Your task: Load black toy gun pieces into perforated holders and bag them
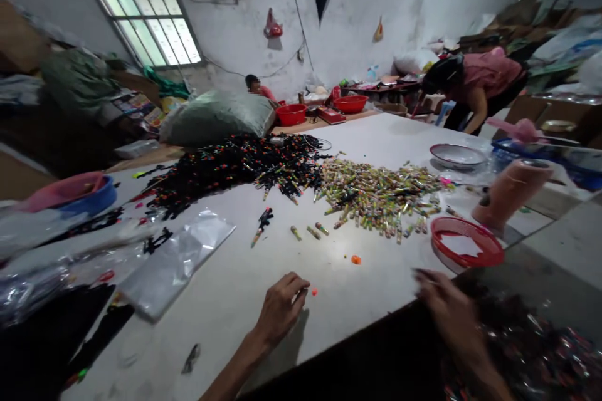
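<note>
My left hand hovers low over the white table, its fingers loosely bent and apart, with nothing visible in them. A tiny red-orange piece lies just beyond its fingertips. My right hand is at the table's near right edge, smeared by motion, so its grip does not show. Ahead are an orange piece, several loose small tubes with coloured wrapping and a black toy gun with such a tube at one end. Behind them spreads a heap of similar tubes.
A large heap of black toy guns lies at the back left. Clear plastic bags cover the left side. A red basket and a tan cylinder stand right. One person bends beyond the table; another sits behind a sack.
</note>
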Motion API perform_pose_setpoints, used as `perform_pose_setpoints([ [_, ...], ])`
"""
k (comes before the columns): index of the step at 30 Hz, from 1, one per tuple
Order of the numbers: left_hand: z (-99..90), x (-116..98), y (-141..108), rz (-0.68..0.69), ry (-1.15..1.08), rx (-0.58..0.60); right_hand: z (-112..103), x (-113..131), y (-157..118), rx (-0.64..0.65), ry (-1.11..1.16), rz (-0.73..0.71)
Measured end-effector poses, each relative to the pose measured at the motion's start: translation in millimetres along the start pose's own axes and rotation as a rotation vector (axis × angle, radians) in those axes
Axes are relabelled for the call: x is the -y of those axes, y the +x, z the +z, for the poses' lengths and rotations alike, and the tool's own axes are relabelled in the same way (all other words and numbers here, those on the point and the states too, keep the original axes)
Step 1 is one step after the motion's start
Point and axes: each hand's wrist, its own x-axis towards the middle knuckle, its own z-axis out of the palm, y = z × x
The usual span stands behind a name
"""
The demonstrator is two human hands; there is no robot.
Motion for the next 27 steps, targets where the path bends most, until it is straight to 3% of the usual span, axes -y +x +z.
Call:
perform_pose_setpoints([
  [2, -1.8, 11.5, 3.3, -0.05, 0.003, -0.031, 38.3, 40.9, 44.9, 0.084, -0.055, -0.074],
  [5, -3.7, 31.1, 16.7, -0.082, 0.03, -0.04, 100.5, 92.3, 111.8, 0.237, -0.451, -0.153],
  [8, -2.0, 53.3, 48.3, -0.07, 0.072, -0.014, 137.5, 112.7, 153.4, 0.331, -0.621, -0.164],
  [12, 9.2, 77.3, 94.4, -0.089, 0.118, 0.046, 138.5, 112.6, 164.8, 0.378, -0.705, -0.244],
  [15, 16.9, 85.7, 103.8, -0.146, 0.121, 0.071, 129.2, 112.9, 158.6, 0.396, -0.709, -0.423],
  [18, 16.5, 86.9, 89.8, -0.233, 0.07, 0.045, 130.0, 114.2, 150.3, 0.523, -0.713, -0.71],
  [20, 11.6, 85.6, 75.8, -0.297, -0.007, 0.007, 135.4, 114.7, 147.8, 0.602, -0.749, -0.801],
  [27, 4.8, 82.9, 47.6, -0.58, -0.463, -0.18, 142.5, 108.7, 171.0, 0.624, -0.832, -0.683],
])
